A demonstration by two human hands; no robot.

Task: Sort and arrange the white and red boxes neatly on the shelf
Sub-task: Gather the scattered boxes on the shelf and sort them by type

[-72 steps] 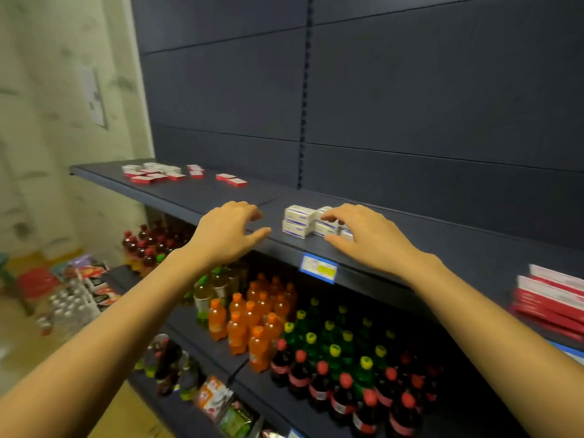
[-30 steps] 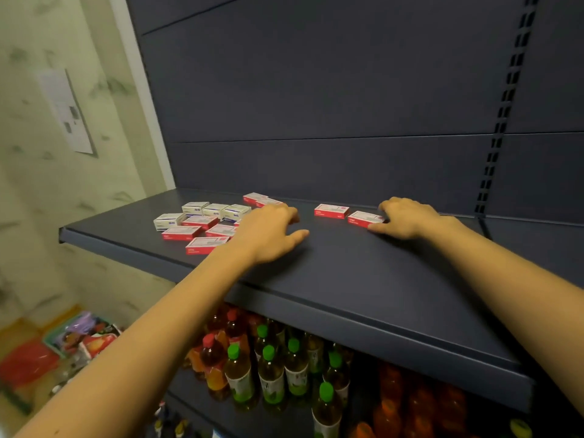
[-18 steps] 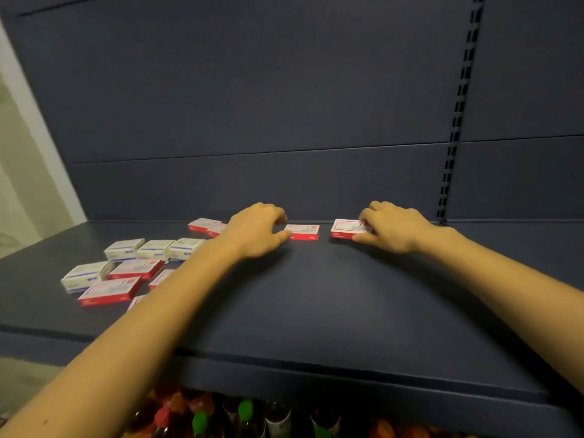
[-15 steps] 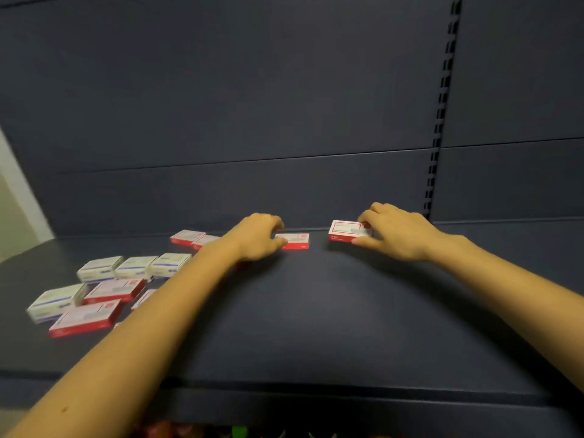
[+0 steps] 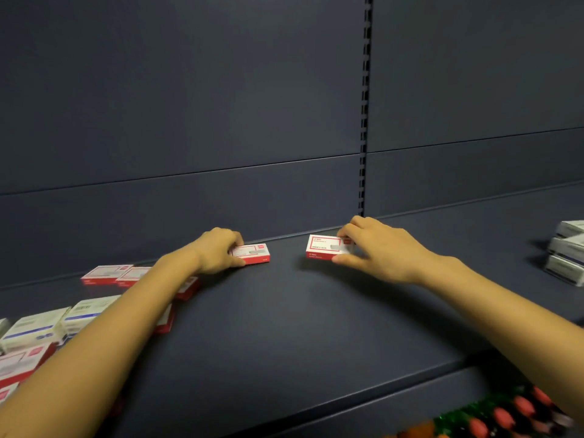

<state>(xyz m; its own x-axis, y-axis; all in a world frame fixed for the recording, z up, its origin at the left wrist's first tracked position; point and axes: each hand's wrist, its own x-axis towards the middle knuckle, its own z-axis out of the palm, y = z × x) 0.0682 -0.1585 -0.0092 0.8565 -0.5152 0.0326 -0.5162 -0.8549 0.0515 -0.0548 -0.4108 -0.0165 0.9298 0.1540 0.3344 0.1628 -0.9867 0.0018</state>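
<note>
Left red box [image 5: 255, 253] is lying flat at the back of the shelf [image 5: 284, 327], the left hand [image 5: 218, 251] gripping it; right red box [image 5: 320, 247] is being pinched by the right hand [image 5: 379, 251]. White boxes [image 5: 34, 327] and other red boxes [image 5: 106, 275] are lying scattered leftward.

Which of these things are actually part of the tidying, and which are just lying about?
Part of the job:
left hand gripping the left red box; right hand pinching the right red box; loose red boxes; blue-striped white boxes; white box stack at far right; the shelf.

Just lying about:
red-capped bottles below; slotted upright in the back panel.
</note>
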